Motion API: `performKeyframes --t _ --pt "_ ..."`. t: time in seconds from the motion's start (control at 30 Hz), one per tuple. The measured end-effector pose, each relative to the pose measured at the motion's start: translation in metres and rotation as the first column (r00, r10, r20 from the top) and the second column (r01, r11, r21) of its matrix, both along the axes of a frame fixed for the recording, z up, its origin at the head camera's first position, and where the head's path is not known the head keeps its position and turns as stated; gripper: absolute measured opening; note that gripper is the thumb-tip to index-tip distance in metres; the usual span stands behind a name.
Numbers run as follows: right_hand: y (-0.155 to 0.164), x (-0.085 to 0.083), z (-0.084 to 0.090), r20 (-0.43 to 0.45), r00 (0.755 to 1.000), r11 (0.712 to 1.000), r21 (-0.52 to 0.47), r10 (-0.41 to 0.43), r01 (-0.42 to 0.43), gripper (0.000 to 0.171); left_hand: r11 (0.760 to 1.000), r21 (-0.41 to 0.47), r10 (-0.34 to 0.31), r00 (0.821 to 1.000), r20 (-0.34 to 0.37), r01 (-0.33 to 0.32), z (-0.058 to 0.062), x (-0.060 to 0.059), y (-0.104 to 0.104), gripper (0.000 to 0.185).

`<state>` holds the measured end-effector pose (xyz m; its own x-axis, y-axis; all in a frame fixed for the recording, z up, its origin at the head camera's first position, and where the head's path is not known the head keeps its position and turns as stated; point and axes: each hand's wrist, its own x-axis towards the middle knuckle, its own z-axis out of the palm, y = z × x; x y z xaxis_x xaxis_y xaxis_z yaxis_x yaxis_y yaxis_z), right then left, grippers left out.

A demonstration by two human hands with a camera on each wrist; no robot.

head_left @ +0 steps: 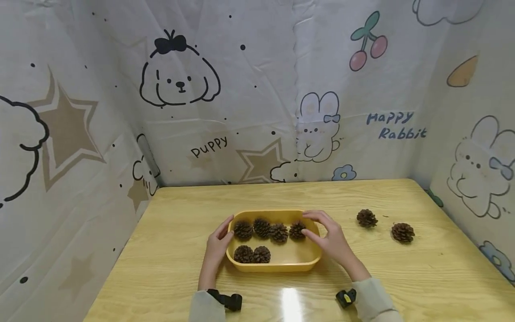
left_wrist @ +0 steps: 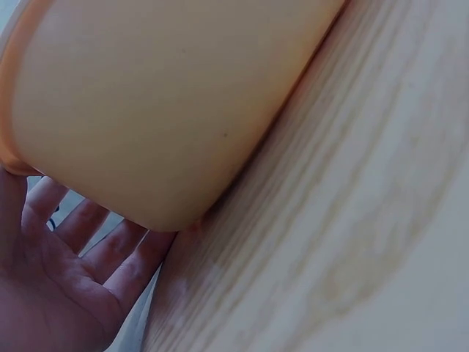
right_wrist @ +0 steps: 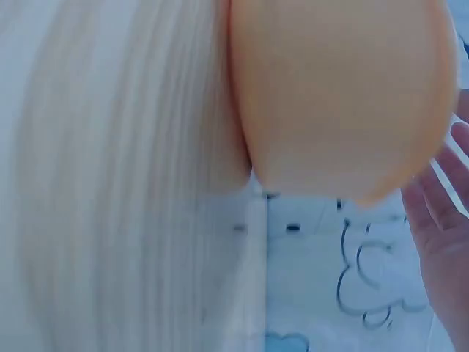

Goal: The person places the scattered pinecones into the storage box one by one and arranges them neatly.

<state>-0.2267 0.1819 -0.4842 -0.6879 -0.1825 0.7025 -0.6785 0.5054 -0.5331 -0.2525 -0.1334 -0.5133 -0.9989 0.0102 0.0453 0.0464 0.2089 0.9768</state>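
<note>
A yellow plastic tray [head_left: 277, 267] with rounded corners sits on the table, holding several brown pine cones [head_left: 279, 233]. My left hand [head_left: 217, 242] grips the tray's left end, thumb at the rim; in the left wrist view, its fingers [left_wrist: 82, 224] run along the outer wall and their tips are hidden behind it. Over the right end is my right hand [head_left: 333, 237], thumb and fingers spread apart. Its thumb reaches past the rim close to a pine cone [head_left: 297, 230], and its fingers lie along the back right corner.
Two loose pine cones, one nearer [head_left: 403, 233] and one farther [head_left: 366, 218], lie on the wooden table [head_left: 181, 268] to the tray's right. A printed cloth [head_left: 257, 89] hangs behind the table and along both sides.
</note>
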Motion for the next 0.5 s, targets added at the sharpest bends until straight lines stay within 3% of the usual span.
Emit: performKeyframes --t 0.17,0.3,0.4,0.5 --pt "0.033 -0.001 0.0 -0.039 0.993 0.993 -0.047 -0.113 0.111 0.046 1.0 -0.006 -0.018 1.0 -0.014 0.018 0.003 -0.004 0.004 0.047" --pt "0.066 0.003 -0.003 -0.035 0.972 0.971 -0.078 -0.231 0.228 0.045 1.0 -0.012 -0.022 1.0 -0.013 0.022 0.002 -0.003 0.006 0.047" --pt "0.091 0.007 -0.007 0.017 0.939 0.934 -0.097 -0.343 0.343 0.043 1.0 -0.017 -0.008 1.0 0.005 0.008 0.0 0.0 0.004 0.047" --pt "0.115 0.012 -0.01 0.086 0.887 0.881 -0.105 -0.454 0.461 0.042 1.0 -0.022 0.008 1.0 0.013 -0.008 -0.001 0.002 0.002 0.047"
